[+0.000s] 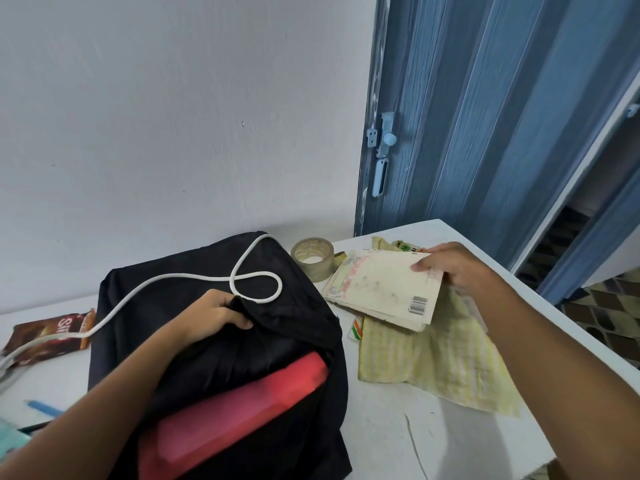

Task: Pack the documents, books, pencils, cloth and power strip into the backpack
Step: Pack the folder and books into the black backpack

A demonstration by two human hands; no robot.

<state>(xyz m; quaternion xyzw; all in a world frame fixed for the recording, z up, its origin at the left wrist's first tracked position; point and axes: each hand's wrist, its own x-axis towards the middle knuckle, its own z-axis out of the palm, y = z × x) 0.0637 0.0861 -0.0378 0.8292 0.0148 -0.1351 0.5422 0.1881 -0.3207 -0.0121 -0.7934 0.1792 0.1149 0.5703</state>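
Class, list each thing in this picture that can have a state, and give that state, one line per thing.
backpack: open, lying on the table
red folder: partly inside the backpack
left hand: grips the backpack's opening edge
right hand: holds the books
books: lifted at one end
yellow cloth: spread flat, unpacked
white cord: looped over the backpack
tape roll: lying flat

Left hand [221,311] grips the backpack [194,341] flap; right hand [453,268] pinches books [381,289] over the cloth [433,358].

Left hand [221,311] grips with curled fingers; right hand [453,268] pinches, arm outstretched.
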